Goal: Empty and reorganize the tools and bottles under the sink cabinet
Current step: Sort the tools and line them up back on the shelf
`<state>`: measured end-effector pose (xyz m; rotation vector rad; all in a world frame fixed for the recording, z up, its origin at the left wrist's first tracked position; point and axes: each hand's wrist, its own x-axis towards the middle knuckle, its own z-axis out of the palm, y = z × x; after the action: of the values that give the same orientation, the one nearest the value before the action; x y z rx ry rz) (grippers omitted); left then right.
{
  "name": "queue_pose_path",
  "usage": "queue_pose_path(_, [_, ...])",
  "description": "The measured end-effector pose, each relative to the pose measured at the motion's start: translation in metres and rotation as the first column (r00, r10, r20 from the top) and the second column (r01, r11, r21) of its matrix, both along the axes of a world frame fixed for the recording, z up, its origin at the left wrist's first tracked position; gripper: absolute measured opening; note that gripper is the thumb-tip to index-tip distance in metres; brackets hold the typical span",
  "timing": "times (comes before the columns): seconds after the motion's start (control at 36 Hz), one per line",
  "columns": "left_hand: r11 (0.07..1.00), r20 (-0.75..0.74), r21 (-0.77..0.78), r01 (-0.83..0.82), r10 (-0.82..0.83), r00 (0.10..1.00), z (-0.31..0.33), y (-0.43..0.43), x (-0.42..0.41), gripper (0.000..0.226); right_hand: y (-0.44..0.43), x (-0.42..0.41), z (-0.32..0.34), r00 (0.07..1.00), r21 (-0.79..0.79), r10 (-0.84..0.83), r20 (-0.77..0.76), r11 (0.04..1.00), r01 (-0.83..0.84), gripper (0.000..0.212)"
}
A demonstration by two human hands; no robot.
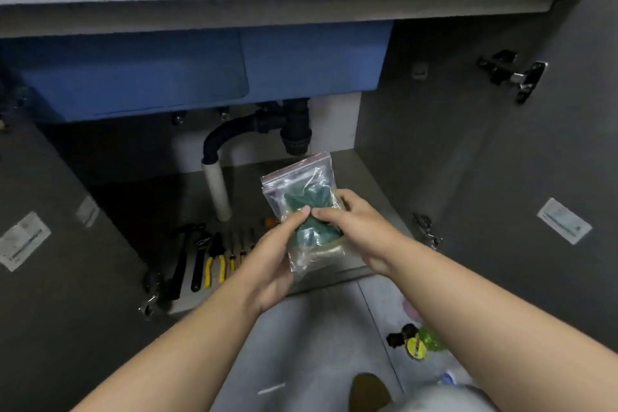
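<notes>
A clear zip bag [302, 187] with green pieces inside is held upright in front of the open sink cabinet. My left hand [274, 261] grips its lower left side and my right hand [354, 221] pinches it from the right. On the cabinet floor at the left lie a black hammer [182, 261], a black wrench [199, 261], yellow-handled pliers [215, 261] and several small yellow-handled screwdrivers [234, 254], side by side. An orange-tipped item [271, 221] shows behind my left hand.
The black drain pipe [267, 125] and white pipe [217, 191] hang under the blue sink basin [150, 77]. Both cabinet doors stand open, the left door [50, 244] and the right door [535, 177]. A green spray bottle [419, 343] lies on the floor at the right.
</notes>
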<state>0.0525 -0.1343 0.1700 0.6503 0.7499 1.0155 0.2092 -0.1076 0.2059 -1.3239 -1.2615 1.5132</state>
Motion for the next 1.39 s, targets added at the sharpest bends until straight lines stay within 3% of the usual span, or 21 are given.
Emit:
queue_pose_path(0.14, [0.994,-0.149,-0.106,0.041,-0.057,0.987,-0.042,0.038,0.047,0.035,0.026,0.053,-0.054,0.993,-0.057,-0.111,-0.041,0.992,0.109,0.039])
queue_pose_path(0.22, [0.981,-0.218,-0.195,0.000,-0.043,0.975,-0.064,0.069,0.074,0.028,0.040,0.078,-0.090,0.959,-0.145,-0.236,-0.158,0.966,0.214,0.052])
queue_pose_path(0.28, [0.968,-0.251,-0.248,-0.034,-0.031,0.967,-0.079,0.094,0.090,0.028,0.049,0.092,-0.113,0.930,-0.190,-0.338,-0.143,0.932,0.309,0.061])
queue_pose_path(0.39, [0.968,-0.322,-0.246,-0.047,-0.036,0.946,-0.113,0.150,0.120,0.031,0.070,0.120,-0.167,0.858,-0.296,-0.503,-0.100,0.839,0.457,0.034])
queue_pose_path(0.53, [0.970,-0.335,-0.242,-0.006,-0.078,0.939,-0.154,0.211,0.149,0.037,0.107,0.141,-0.217,0.842,-0.425,-0.512,-0.171,0.809,0.405,0.027])
queue_pose_path(0.61, [0.963,-0.316,-0.270,-0.012,-0.076,0.946,-0.173,0.241,0.169,0.039,0.137,0.146,-0.238,0.816,-0.458,-0.527,-0.237,0.802,0.384,0.029])
queue_pose_path(0.69, [0.953,-0.357,-0.302,0.014,-0.127,0.926,-0.190,0.265,0.187,0.036,0.165,0.143,-0.254,0.807,-0.471,-0.530,-0.261,0.800,0.373,0.018])
queue_pose_path(0.86, [0.951,-0.398,-0.309,0.016,-0.144,0.906,-0.213,0.291,0.202,0.029,0.205,0.129,-0.272,0.792,-0.500,-0.560,-0.244,0.772,0.392,0.028])
queue_pose_path(0.94, [0.979,-0.502,-0.201,-0.035,-0.073,0.862,-0.220,0.296,0.189,0.022,0.212,0.125,-0.274,0.781,-0.502,-0.592,-0.198,0.746,0.439,0.016])
queue_pose_path(1.0, [0.989,-0.558,-0.144,-0.023,-0.062,0.828,-0.227,0.298,0.179,0.021,0.216,0.124,-0.274,0.768,-0.506,-0.618,-0.167,0.722,0.471,0.022])
queue_pose_path(1.22, [0.972,-0.521,-0.212,0.101,-0.199,0.830,-0.239,0.300,0.197,0.027,0.225,0.128,-0.270,0.731,-0.477,-0.677,-0.084,0.672,0.567,0.036])
queue_pose_path(1.31, [0.977,-0.498,-0.184,0.111,-0.190,0.846,-0.241,0.304,0.208,0.030,0.227,0.133,-0.276,0.716,-0.383,-0.691,0.095,0.639,0.667,0.056])
queue_pose_path(1.39, [0.977,-0.470,-0.144,0.158,-0.208,0.858,-0.240,0.307,0.213,0.029,0.224,0.131,-0.278,0.649,-0.170,-0.682,0.338,0.634,0.755,0.070])
